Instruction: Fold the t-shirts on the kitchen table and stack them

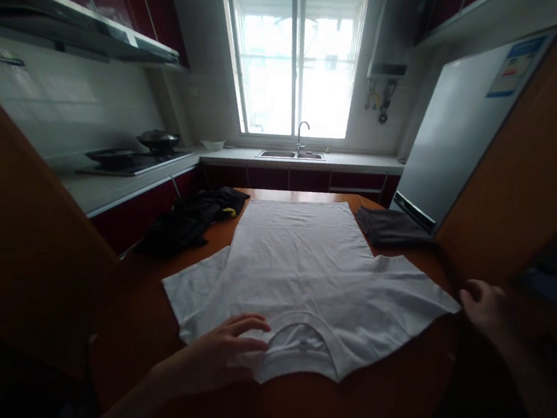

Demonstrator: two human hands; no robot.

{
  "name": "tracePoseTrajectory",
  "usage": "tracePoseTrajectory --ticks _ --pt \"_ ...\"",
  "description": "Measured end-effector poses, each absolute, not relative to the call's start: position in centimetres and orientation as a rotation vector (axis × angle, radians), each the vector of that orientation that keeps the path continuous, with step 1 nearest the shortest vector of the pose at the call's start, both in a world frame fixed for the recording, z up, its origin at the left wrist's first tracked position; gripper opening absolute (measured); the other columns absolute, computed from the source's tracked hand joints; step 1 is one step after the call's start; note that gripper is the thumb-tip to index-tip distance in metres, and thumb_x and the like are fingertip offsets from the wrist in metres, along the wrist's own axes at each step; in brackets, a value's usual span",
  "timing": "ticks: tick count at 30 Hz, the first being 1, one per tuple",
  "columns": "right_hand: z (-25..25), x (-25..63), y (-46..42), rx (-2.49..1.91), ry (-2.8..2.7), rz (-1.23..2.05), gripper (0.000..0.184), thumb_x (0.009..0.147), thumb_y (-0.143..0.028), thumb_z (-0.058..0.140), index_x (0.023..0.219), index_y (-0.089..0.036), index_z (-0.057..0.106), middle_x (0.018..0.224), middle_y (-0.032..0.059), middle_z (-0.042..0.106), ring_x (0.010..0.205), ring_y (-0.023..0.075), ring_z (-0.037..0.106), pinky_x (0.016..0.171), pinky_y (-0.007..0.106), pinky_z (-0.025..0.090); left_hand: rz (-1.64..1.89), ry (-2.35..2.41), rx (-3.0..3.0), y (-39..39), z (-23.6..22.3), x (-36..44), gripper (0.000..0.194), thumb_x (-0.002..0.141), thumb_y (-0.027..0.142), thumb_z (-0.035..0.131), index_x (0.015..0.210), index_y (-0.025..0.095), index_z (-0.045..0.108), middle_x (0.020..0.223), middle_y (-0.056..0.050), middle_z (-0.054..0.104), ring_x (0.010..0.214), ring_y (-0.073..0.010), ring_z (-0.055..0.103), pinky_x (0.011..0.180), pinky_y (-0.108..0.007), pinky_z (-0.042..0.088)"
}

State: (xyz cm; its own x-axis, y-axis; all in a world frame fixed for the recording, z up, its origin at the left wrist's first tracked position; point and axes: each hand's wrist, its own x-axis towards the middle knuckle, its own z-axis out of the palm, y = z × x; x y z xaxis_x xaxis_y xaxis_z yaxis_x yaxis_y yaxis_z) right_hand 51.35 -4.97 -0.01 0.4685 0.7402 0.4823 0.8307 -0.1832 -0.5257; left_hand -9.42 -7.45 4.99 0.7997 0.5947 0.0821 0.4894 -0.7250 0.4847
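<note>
A white short-sleeved T-shirt (297, 265) lies spread out on an orange-brown wooden table (366, 413), its neckline toward me and its hem at the far side. My left hand (227, 351) rests over the shirt just left of the collar, fingers apart and holding nothing. At the outer end of the right-hand sleeve is my right hand (485, 310), with curled fingers and the thumb at the sleeve's corner. It appears to pinch that corner, though the contact is dim.
A crumpled black garment (191, 219) lies at the table's left, and a folded dark grey cloth (392, 227) at the far right. Beyond are a counter with a sink (292, 155), a stove with a pan (158, 139) at left and a fridge (469, 123) at right.
</note>
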Motion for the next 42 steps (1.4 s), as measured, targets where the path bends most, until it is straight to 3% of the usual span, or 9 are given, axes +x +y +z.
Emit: tracePoseTrajectory --ticks 4,9,12,15,21,25,29,33,42 --pt "0.8 39.6 -9.0 -1.543 -1.727 0.056 0.023 0.09 -0.045 0.054 0.102 -0.035 0.071 0.116 0.0121 0.064 0.113 0.0336 0.061 0.103 0.054 0.048 0.331 0.874 2.624 -9.5 3.9 -8.8 0.033 0.089 0.024 0.074 0.119 0.036 0.069 0.121 -0.005 0.064 0.116 -0.0233 0.057 0.1 -0.036 0.052" --pt "0.6 29.0 -13.3 -1.172 -2.342 0.379 0.028 0.092 -0.033 0.066 0.119 -0.037 0.068 0.13 0.0062 0.059 0.121 0.0267 0.055 0.102 0.044 0.05 0.374 0.91 2.833 -10.2 2.0 -8.8 0.023 0.099 0.016 0.056 0.117 0.028 0.067 0.105 -0.006 0.066 0.096 -0.0206 0.06 0.088 -0.035 0.051" --pt "-0.1 26.8 -13.9 -1.109 -2.426 0.35 0.014 0.097 -0.024 0.058 0.103 -0.028 0.069 0.117 0.0065 0.062 0.107 0.0234 0.057 0.097 0.043 0.049 0.423 0.878 2.868 -10.9 2.0 -8.6 0.022 0.103 0.017 0.049 0.11 0.026 0.067 0.101 -0.005 0.067 0.092 -0.0188 0.062 0.085 -0.032 0.05" --pt "-0.3 26.3 -14.1 -1.075 -2.44 0.31 0.022 0.102 -0.017 0.047 0.089 -0.022 0.064 0.101 0.0059 0.063 0.095 0.0201 0.058 0.091 0.039 0.049 0.484 0.855 2.81 -12.0 2.5 -8.5 0.025 0.104 0.019 0.045 0.106 0.026 0.069 0.099 -0.005 0.068 0.089 -0.0169 0.062 0.083 -0.029 0.05" --pt "-0.3 27.5 -14.1 -1.039 -2.428 0.388 0.01 0.101 -0.025 0.054 0.098 -0.024 0.064 0.103 0.0047 0.065 0.098 0.0197 0.06 0.088 0.035 0.05 0.651 1.072 2.574 -10.2 2.6 -11.9 0.03 0.105 0.035 0.048 0.126 0.028 0.067 0.109 -0.006 0.071 0.1 -0.0183 0.067 0.089 -0.028 0.053" --pt "-2.0 29.1 -12.0 -1.165 -2.169 0.132 0.025 0.103 -0.03 0.048 0.121 -0.024 0.063 0.12 0.0091 0.064 0.113 0.0238 0.059 0.098 0.042 0.05 0.898 1.598 2.432 -4.3 1.9 -17.5 0.046 0.103 0.048 0.038 0.122 0.021 0.07 0.122 -0.01 0.071 0.113 -0.0243 0.066 0.103 -0.038 0.051" --pt "-4.0 30.0 -10.3 -1.314 -2.023 -0.043 0.034 0.103 -0.037 0.045 0.129 -0.023 0.061 0.133 0.0124 0.061 0.124 0.0281 0.057 0.106 0.049 0.048 0.443 1.947 2.377 -0.8 0.2 -21.7 0.06 0.1 0.048 0.033 0.143 0.014 0.056 0.152 -0.014 0.051 0.144 -0.0293 0.043 0.12 -0.05 0.032" --pt "-5.5 30.2 -9.8 -1.383 -2.061 -0.078 0.041 0.102 -0.042 0.044 0.134 -0.022 0.06 0.143 0.0139 0.055 0.134 0.03 0.051 0.111 0.051 0.044 0.074 2.197 2.219 -1.9 -1.5 -22.6 0.062 0.103 0.045 0.027 0.156 0.016 0.039 0.164 -0.013 0.029 0.153 -0.0317 0.025 0.12 -0.061 0.021" --pt "-6.3 30.6 -9.4 -1.427 -2.126 -0.053 0.041 0.1 -0.041 0.044 0.126 -0.019 0.067 0.144 0.0149 0.056 0.132 0.0306 0.054 0.111 0.051 0.046 0.031 2.659 1.917 -3.2 -1.0 -22.6 0.064 0.099 0.051 0.034 0.147 0.011 0.051 0.155 -0.022 0.043 0.141 -0.044 0.041 0.112 -0.065 0.03"
